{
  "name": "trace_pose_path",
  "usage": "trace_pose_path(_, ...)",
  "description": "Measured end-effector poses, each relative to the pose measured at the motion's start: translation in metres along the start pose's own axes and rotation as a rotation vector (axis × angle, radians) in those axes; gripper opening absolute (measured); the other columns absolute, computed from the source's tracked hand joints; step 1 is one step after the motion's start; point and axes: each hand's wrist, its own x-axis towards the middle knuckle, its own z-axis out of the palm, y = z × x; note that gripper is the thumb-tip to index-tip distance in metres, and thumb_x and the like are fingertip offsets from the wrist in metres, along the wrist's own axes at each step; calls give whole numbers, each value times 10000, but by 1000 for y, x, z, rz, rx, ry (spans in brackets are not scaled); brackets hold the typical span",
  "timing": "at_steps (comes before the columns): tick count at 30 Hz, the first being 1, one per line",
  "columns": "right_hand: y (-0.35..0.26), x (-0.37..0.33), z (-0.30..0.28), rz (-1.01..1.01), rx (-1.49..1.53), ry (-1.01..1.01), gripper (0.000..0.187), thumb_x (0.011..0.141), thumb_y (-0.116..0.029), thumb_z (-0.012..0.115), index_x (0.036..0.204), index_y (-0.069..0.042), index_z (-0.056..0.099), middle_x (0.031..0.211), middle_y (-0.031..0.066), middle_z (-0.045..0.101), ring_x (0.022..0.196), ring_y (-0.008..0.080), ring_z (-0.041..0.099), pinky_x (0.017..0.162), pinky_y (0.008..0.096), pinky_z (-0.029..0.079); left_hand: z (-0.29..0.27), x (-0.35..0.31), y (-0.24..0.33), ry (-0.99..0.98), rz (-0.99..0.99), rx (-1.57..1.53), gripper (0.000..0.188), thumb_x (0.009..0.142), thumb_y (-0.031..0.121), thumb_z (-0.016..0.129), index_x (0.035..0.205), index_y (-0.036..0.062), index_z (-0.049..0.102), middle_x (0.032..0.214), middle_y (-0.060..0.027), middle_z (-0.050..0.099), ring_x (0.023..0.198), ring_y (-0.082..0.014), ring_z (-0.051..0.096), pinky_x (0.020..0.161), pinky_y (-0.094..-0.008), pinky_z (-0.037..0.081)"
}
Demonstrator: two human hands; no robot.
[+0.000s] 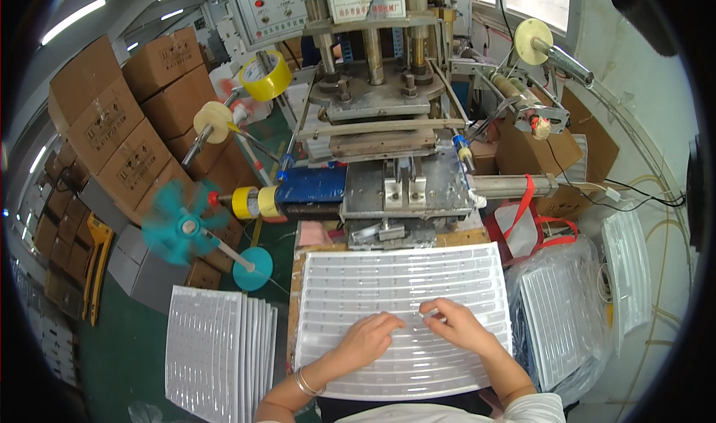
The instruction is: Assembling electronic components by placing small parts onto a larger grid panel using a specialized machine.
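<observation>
A large white ribbed plastic tray (328, 274) lies in front of me, with rows of small clear pieces across it. My left hand (371, 339) rests over its middle, fingers bent together and pressed down toward a row. Just to the right, my right hand (456, 324) is held over the same rows with thumb and fingers curled in. Their fingertips are close but apart. Whatever either hand pinches is too small to make out. Beyond the tray stands a metal press machine (380, 110) with a small metal fixture (404, 188) on its bed.
Several similar white trays (201, 348) stand in a stack at left, and more trays (556, 322) sit in clear plastic at right. A teal fan (190, 227) spins beside the press. Cardboard boxes (127, 154) are piled at left. A red-handled bag (518, 229) is at right.
</observation>
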Motion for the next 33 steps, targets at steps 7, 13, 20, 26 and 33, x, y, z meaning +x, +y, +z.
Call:
trace_pose_path(7, -19, 11, -17, -169, -120, 88, 202, 885, -135, 595, 1056, -38, 639, 1029, 114, 629, 939, 237, 604, 776, 315, 498, -12, 2, 4, 88, -7, 68, 338, 720, -37, 506, 1038, 43, 590, 976, -122, 598, 897, -310, 580, 804, -406, 457)
trace_pose_path(13, 7, 46, -41, -19, 109, 192, 234, 908, -212, 593, 1065, -40, 621, 977, 58, 635, 884, 146, 598, 692, 260, 486, -20, 9, -6, 163, -18, 89, 337, 734, -34, 511, 1052, 31, 599, 973, -130, 605, 903, -310, 580, 808, -406, 454)
trace_pose_path(20, 37, 76, -50, -34, 267, 311, 262, 898, -190, 607, 1110, -35, 606, 1013, 26, 613, 830, 106, 584, 687, 251, 484, -28, 13, -32, 258, -131, 107, 282, 787, -2, 527, 1054, 38, 607, 922, -128, 615, 843, -300, 594, 770, -397, 468)
trace_pose_path(26, 15, 88, -62, -54, 257, 283, 319, 845, -99, 643, 1154, -42, 586, 1050, 31, 609, 808, 111, 580, 702, 221, 484, -46, 62, -39, 503, -110, 111, 272, 800, 43, 562, 1066, 53, 618, 930, -132, 623, 790, -298, 624, 687, -398, 499)
trace_pose_path(33, -22, 120, -75, -251, -81, 512, 288, 829, -66, 646, 1111, -31, 598, 1063, 81, 635, 825, 153, 626, 678, 271, 528, -98, 205, -35, 657, 12, 708, 318, 839, 347, 627, 1070, 130, 645, 916, -147, 626, 782, -308, 646, 644, -389, 516)
